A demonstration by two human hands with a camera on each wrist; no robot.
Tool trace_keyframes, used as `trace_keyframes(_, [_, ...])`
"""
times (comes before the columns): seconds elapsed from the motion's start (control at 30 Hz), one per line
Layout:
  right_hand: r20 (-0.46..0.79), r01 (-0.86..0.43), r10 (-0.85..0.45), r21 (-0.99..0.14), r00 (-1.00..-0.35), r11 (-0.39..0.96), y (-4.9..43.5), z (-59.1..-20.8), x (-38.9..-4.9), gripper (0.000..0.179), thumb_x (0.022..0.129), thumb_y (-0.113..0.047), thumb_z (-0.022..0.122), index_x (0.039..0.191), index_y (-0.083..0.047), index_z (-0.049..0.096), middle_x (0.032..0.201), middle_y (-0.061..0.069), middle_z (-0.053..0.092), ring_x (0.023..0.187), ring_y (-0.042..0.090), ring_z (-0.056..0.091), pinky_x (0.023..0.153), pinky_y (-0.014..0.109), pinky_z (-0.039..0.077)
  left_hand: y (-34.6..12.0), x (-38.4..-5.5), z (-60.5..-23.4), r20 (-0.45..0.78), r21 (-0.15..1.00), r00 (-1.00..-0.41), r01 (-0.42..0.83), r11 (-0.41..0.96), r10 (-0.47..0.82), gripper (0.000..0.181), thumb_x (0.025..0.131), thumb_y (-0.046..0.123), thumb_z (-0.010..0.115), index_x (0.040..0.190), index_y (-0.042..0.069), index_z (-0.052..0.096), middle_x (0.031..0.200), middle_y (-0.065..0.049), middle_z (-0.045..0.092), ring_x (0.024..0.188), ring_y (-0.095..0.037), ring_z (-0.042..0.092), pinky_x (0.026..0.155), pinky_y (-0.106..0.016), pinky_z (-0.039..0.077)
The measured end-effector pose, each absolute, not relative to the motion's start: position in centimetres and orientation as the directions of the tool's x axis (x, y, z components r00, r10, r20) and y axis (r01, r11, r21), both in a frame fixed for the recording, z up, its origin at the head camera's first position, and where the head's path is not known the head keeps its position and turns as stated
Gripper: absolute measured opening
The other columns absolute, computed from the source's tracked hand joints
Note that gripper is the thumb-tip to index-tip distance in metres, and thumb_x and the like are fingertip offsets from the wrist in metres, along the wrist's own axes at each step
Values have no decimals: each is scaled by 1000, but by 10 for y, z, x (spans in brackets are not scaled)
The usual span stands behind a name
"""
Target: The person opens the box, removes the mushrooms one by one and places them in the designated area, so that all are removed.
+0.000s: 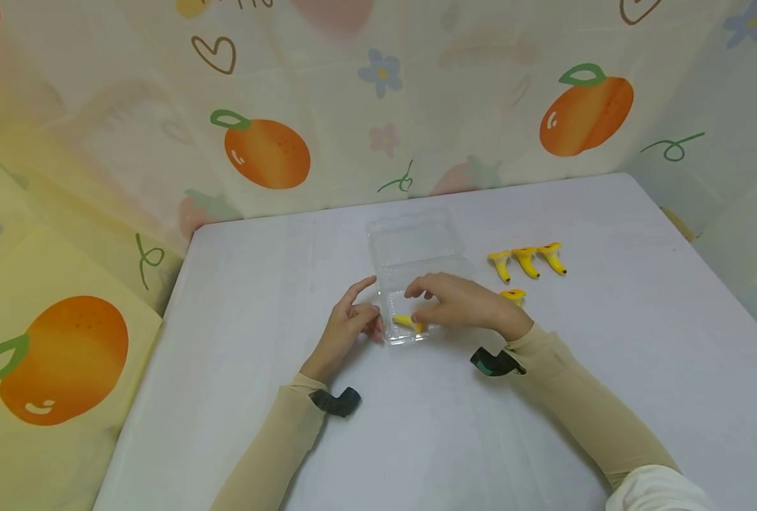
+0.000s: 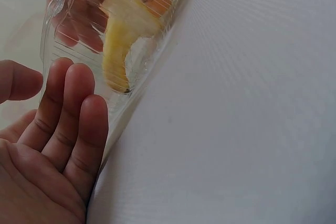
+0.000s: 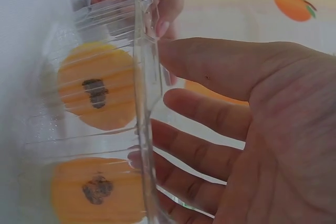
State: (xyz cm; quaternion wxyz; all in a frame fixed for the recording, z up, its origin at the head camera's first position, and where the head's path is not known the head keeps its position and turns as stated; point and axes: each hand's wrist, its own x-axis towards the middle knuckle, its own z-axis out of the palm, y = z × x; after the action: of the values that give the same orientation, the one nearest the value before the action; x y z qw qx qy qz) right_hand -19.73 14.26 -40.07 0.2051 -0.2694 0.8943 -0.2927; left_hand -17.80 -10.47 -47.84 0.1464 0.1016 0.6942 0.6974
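Observation:
A clear plastic clamshell box (image 1: 416, 241) lies with its lid folded back on the table. Inside are small yellow toy bananas (image 1: 405, 321), partly covered by the right hand. Through the wall, the left wrist view shows one banana (image 2: 119, 45) with a curved yellow tip. Two round orange ends with dark marks (image 3: 97, 86) appear in the right wrist view. My left hand (image 1: 346, 326) rests its fingertips against the box's left side. Over the box's right part is my right hand (image 1: 457, 301), fingers loosely bent and spread at the rim, holding nothing.
Three more toy bananas (image 1: 526, 262) lie in a row on the table (image 1: 263, 298), right of the box. Another banana (image 1: 514, 296) shows partly behind the right wrist. A fruit-printed cloth (image 1: 340, 92) hangs behind and beside the table.

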Motion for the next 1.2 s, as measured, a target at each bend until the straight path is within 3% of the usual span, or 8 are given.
trace_keyframes(0.63, [-234, -431, -664, -600, -710, 674, 141, -406, -196, 38, 94, -27, 72, 130, -16, 67, 129, 6, 67, 119, 27, 61, 98, 44, 53, -105, -179, -479, -70, 997, -934, -71, 11, 349, 61, 100, 5, 53, 157, 16, 33, 72, 3, 65, 62, -13, 62, 66, -25, 55])
trace_keyframes(1.03, [-243, -434, -653, -577, -717, 692, 139, -409, -195, 32, 95, -32, 70, 125, -19, 70, 116, 1, 69, 104, 17, 65, 88, 36, 54, -105, -178, -481, -58, 998, -936, -67, -13, 347, 63, 98, 5, 55, 157, 16, 33, 71, 4, 66, 62, -11, 61, 65, -24, 54])
trace_keyframes(1.2, [-247, -432, -655, -581, -714, 690, 139, -409, -195, 37, 96, -31, 69, 131, -19, 67, 119, 2, 68, 105, 17, 65, 89, 37, 54, -104, -179, -482, -52, 998, -937, -63, -19, 346, 63, 98, 5, 55, 156, 16, 34, 71, 4, 65, 62, -12, 61, 64, -24, 53])
